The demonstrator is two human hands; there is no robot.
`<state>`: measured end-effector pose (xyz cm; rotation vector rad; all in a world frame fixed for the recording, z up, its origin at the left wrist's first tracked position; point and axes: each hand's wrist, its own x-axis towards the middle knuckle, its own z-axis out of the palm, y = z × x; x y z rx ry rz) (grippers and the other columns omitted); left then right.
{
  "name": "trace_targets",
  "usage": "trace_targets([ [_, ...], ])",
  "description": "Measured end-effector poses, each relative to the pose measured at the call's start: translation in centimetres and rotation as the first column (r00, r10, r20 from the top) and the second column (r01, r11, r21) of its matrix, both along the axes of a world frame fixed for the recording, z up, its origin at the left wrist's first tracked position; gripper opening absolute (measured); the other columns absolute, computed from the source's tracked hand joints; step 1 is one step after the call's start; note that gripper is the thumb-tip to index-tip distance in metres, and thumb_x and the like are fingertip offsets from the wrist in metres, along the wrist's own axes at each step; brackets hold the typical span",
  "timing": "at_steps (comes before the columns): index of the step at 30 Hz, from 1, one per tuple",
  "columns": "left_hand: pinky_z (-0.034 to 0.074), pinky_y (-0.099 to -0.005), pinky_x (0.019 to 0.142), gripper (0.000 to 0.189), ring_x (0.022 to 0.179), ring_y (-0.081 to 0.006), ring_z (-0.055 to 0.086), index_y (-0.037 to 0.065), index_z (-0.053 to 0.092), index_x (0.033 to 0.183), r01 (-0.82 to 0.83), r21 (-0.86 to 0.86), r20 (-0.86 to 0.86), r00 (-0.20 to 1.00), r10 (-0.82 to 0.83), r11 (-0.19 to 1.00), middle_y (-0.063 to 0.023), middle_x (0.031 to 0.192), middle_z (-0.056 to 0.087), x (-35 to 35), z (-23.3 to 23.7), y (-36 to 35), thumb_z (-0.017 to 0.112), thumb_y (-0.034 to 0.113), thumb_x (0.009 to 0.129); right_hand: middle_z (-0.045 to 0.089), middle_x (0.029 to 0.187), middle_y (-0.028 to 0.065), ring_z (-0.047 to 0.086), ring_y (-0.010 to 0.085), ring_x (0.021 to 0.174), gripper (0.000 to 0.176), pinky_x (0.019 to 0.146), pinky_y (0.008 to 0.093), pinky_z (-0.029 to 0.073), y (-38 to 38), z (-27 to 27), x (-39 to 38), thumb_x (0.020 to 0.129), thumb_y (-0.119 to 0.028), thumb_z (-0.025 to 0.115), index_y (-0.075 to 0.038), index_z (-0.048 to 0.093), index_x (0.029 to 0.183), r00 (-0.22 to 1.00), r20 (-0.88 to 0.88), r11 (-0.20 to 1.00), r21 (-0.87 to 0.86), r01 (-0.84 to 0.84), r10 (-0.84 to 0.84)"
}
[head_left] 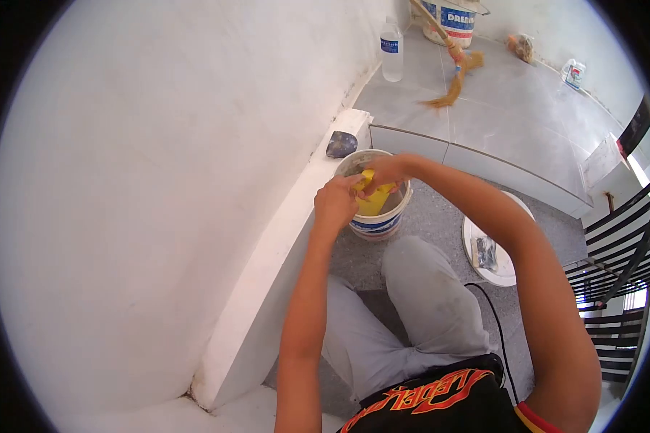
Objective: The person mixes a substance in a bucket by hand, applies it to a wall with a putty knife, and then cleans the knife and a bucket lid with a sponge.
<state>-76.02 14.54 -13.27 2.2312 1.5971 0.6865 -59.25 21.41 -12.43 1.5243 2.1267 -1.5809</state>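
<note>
Over a white bucket [375, 225] with a blue label, both my hands meet at a yellow sponge-like piece [370, 205]. My left hand [336, 203] is at its left side, fingers closed on its edge. My right hand [384, 173] grips it from above and the right, fingers bent round it. The yellow piece hangs inside the bucket's rim. What lies at the bottom of the bucket is mostly hidden by my hands. A dark rounded object [341, 144] rests on the white ledge just behind the bucket.
A white round lid [508, 276] with a small packet lies right of my knee, near a black cable [495, 317]. On the raised tiled step stand a bottle [392, 58], a broom [455, 79] and another bucket [448, 25]. Black railings [621, 267] are at the right.
</note>
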Motion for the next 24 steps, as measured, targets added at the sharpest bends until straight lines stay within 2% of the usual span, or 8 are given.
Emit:
trace_targets([
  [2, 0.048, -0.0382, 0.076, 0.031, 0.086, -0.0294, 0.061, 0.018, 0.065, 0.103, 0.008, 0.027, -0.096, 0.995, -0.005, 1.0, -0.0122, 0.096, 0.064, 0.4, 0.5, 0.2, 0.055, 0.008, 0.075, 0.059, 0.088, 0.0045, 0.059, 0.0123, 0.079, 0.048, 0.052, 0.0247, 0.05, -0.4, 0.5, 0.5, 0.065, -0.035, 0.076, -0.005, 0.061, 0.098, 0.999, -0.037, 0.998, 0.048, 0.039, -0.037],
  [4, 0.049, -0.0396, 0.075, 0.032, 0.084, -0.0303, 0.061, 0.018, 0.066, 0.1, -0.027, -0.05, -0.157, 0.987, 0.019, 0.998, -0.0128, 0.093, 0.064, 0.5, 1.3, 0.4, 0.053, 0.01, 0.073, 0.06, 0.088, 0.0062, 0.059, 0.0128, 0.078, 0.049, 0.053, 0.0245, 0.052, -0.4, 0.1, 0.7, 0.065, -0.034, 0.077, -0.003, 0.061, 0.099, 0.992, 0.097, 0.988, 0.14, 0.068, -0.082],
  [8, 0.049, -0.0403, 0.073, 0.028, 0.081, -0.031, 0.062, 0.016, 0.066, 0.096, -0.042, -0.091, -0.341, 0.94, 0.008, 0.995, -0.013, 0.089, 0.065, 0.6, 3.2, 0.8, 0.055, 0.013, 0.071, 0.059, 0.093, 0.0076, 0.059, 0.0153, 0.083, 0.048, 0.058, 0.0252, 0.056, -1.0, 0.4, 1.6, 0.066, -0.031, 0.077, -0.002, 0.06, 0.101, 0.992, -0.048, 0.982, 0.148, 0.121, -0.115],
  [10, 0.05, -0.0401, 0.071, 0.025, 0.078, -0.0309, 0.063, 0.015, 0.067, 0.092, -0.035, -0.117, -0.374, 0.927, -0.011, 0.993, -0.0132, 0.085, 0.065, 0.3, 3.6, 1.5, 0.056, 0.015, 0.07, 0.058, 0.101, 0.009, 0.058, 0.0189, 0.088, 0.045, 0.064, 0.0267, 0.057, -1.7, 1.5, 1.9, 0.071, -0.026, 0.075, 0.0, 0.059, 0.104, 0.965, -0.188, 0.983, -0.056, 0.172, -0.18],
  [14, 0.051, -0.0385, 0.073, 0.024, 0.083, -0.0302, 0.063, 0.017, 0.068, 0.09, -0.034, -0.213, -0.419, 0.906, -0.06, 0.977, -0.0127, 0.088, 0.066, 0.2, 4.4, 2.7, 0.057, 0.018, 0.068, 0.056, 0.104, 0.0099, 0.058, 0.021, 0.088, 0.042, 0.065, 0.0282, 0.058, -2.6, 2.0, 2.7, 0.075, -0.023, 0.071, -0.001, 0.057, 0.107, 0.922, -0.294, 0.967, -0.097, 0.235, -0.253],
  [20, 0.05, -0.0376, 0.073, 0.023, 0.082, -0.0301, 0.063, 0.014, 0.069, 0.085, -0.087, -0.187, -0.365, 0.931, 0.013, 0.979, -0.012, 0.086, 0.066, -0.8, 4.2, 4.0, 0.06, 0.021, 0.065, 0.053, 0.105, 0.0113, 0.059, 0.0231, 0.087, 0.037, 0.062, 0.0298, 0.059, -0.7, 0.0, 3.4, 0.077, -0.02, 0.067, 0.002, 0.055, 0.106, 0.762, -0.476, 0.896, -0.29, 0.335, -0.439],
  [23, 0.052, -0.0303, 0.063, 0.025, 0.066, -0.0204, 0.065, 0.005, 0.069, 0.08, -0.012, -0.339, -0.068, 0.998, -0.011, 0.941, -0.01, 0.073, 0.067, -2.8, 3.7, 4.9, 0.066, 0.023, 0.061, 0.052, 0.103, 0.0123, 0.06, 0.0246, 0.085, 0.036, 0.059, 0.0302, 0.058, -1.6, 0.0, 3.6, 0.078, -0.02, 0.065, 0.004, 0.055, 0.104, 0.703, -0.46, 0.84, -0.281, 0.464, -0.542],
  [24, 0.052, -0.0303, 0.063, 0.025, 0.066, -0.0204, 0.065, 0.005, 0.069, 0.08, -0.015, -0.349, -0.074, 0.997, -0.012, 0.937, -0.01, 0.073, 0.067, -3.0, 3.9, 4.8, 0.066, 0.023, 0.061, 0.053, 0.102, 0.0127, 0.06, 0.0249, 0.085, 0.037, 0.058, 0.0311, 0.059, -1.5, -0.1, 3.7, 0.077, -0.02, 0.064, 0.004, 0.055, 0.104, 0.678, -0.467, 0.823, -0.296, 0.484, -0.567],
])
